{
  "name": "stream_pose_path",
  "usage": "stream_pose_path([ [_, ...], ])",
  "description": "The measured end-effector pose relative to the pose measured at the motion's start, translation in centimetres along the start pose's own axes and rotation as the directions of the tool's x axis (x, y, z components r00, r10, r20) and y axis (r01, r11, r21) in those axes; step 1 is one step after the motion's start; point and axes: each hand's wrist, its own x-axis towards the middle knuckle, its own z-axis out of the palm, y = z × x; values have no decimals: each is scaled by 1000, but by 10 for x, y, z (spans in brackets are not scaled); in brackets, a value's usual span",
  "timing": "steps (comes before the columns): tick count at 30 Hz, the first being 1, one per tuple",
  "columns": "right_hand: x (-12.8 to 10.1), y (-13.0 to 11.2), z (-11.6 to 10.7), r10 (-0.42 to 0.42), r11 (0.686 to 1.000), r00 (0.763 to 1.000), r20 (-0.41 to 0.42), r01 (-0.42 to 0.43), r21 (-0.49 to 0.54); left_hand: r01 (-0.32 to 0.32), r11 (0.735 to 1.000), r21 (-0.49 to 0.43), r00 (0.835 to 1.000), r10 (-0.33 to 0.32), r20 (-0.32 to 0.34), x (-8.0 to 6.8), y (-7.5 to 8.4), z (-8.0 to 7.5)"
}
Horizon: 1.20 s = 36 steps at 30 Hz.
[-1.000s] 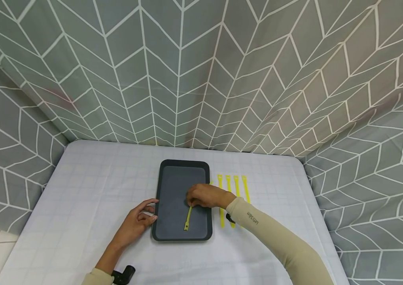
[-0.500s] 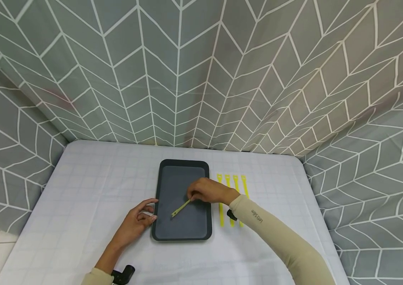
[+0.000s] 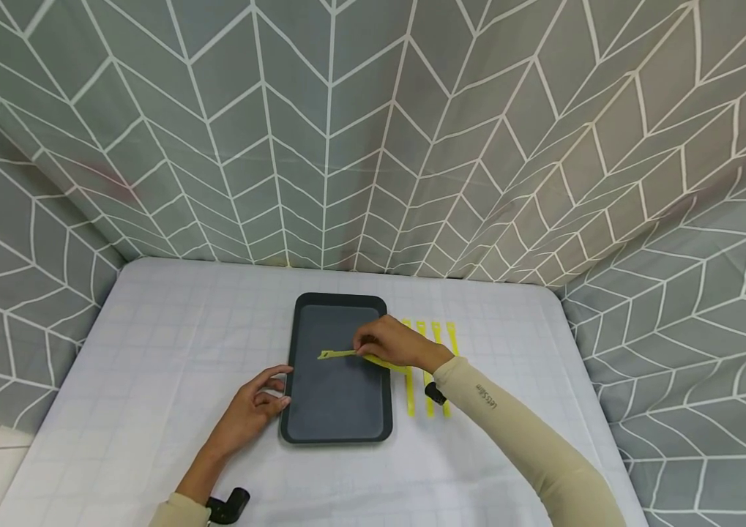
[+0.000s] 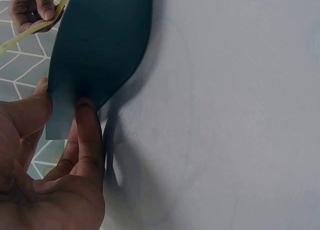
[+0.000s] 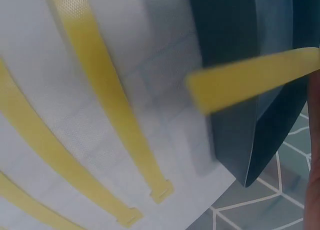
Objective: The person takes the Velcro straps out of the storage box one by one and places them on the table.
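My right hand [image 3: 397, 342] pinches a yellow slotted cable strap [image 3: 336, 354] above the dark grey tray [image 3: 336, 417]. The slotted head points left over the tray floor. Its plain tail [image 5: 250, 82] reaches out past the tray's right rim in the right wrist view. At the tray's left side, my left hand [image 3: 250, 410] touches the rim with relaxed fingers. Seen from the left wrist, one fingertip [image 4: 86, 107] lies against the tray's outer wall [image 4: 100, 45], and another meets its top edge. Right of the tray lie several matching straps [image 5: 110, 90] in a row.
A white cloth [image 3: 181, 329] covers the table beneath the tray. Grey curtains [image 3: 359, 146] with white zigzag lines enclose the back and both sides. A black wrist-camera mount [image 3: 230, 505] sits on the left wrist, close to the cloth.
The held strap has swung from pointing toward me to lying crosswise, its head now leftward. My right hand has moved slightly up and right. The left hand and tray have stayed put.
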Motion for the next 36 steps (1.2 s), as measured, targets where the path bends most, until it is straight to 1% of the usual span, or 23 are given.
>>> stream_pose_path([
  [4, -4, 1, -3, 67, 996, 997, -44, -64, 68, 6, 1000, 6, 1000, -6, -4, 0, 1, 0],
  [6, -7, 1, -4, 86, 993, 995, -60, -80, 88, 4, 1000, 5, 1000, -4, -3, 0, 0, 0],
  [11, -13, 4, -7, 66, 989, 992, -105, -51, 137, 0, 1000, 5, 1000, 0, -1, 0, -1, 1],
  [13, -15, 5, -8, 79, 983, 989, -128, -56, 174, -2, 1000, 5, 1000, 2, -1, 0, -1, 1],
  [16, -19, 6, -8, 127, 971, 975, -181, -85, 222, -6, 1000, 1, 1000, 6, -2, 0, -1, 1],
  [18, -21, 6, -8, 188, 957, 957, -219, -129, 260, -7, 1000, -2, 1000, 7, -3, 0, -1, 0],
  [20, -23, 6, -8, 256, 934, 931, -261, -170, 313, -7, 1000, -4, 1000, 7, -3, 0, -1, 0],
  [22, -26, 5, -8, 345, 898, 893, -291, -223, 379, -4, 1000, -5, 1000, 4, -5, 0, -1, 0],
  [25, -29, 5, -9, 473, 827, 823, -314, -291, 482, 2, 1000, -5, 1000, -2, -7, 0, -1, 0],
  [29, -35, 5, -9, 608, 729, 731, -309, -360, 581, 7, 1000, -6, 1000, -7, -10, 0, -1, 0],
  [34, -43, 5, -4, 717, 630, 636, -286, -415, 656, 5, 1000, -10, 1000, -5, -10, 0, -1, 1],
  [36, -45, 7, 0, 747, 604, 603, -279, -440, 665, 4, 1000, -13, 1000, -4, -10, 0, -1, 1],
])
